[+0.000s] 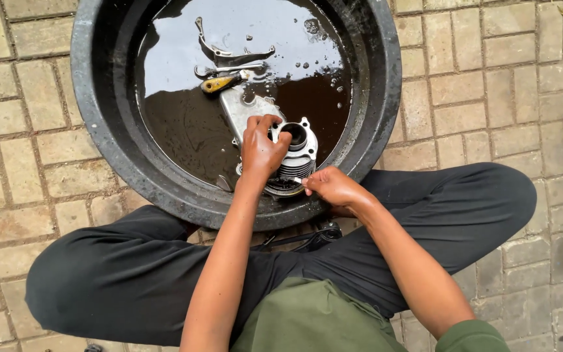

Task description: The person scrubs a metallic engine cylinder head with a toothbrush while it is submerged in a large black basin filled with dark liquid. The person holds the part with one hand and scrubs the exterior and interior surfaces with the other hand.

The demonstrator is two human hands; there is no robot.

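**Finned engine cylinder held at the near edge of an oily wash basin**

A person sits cross-legged on a paved brick floor (490, 85), dark trousers (131, 274) spread to either side, with a large round black basin (92, 98) just in front of the knees. The basin holds dark, brownish liquid (190, 124) that reflects the sky in its far half.

The left hand (262, 150) grips a silver finned cylinder (298, 153) from above, its fingers (265, 122) curled over the top rim beside the round bore. The cylinder stands at the near side of the basin, partly out of the liquid, leaning against the inner wall.

The right hand (333, 188) rests on the basin's near rim, just beside the cylinder's fins. Its fingers are pinched narrowly around a small light-coloured tool (296, 180), whose tip touches the lower fins; what kind of tool it is cannot be told.

Farther out in the liquid lie a flat grey metal cover (245, 107), a yellow-handled tool (219, 83) and a few thin curved metal pieces (229, 52), all apart from the hands. A dark strap-like object (317, 234) lies on the lap below the basin.
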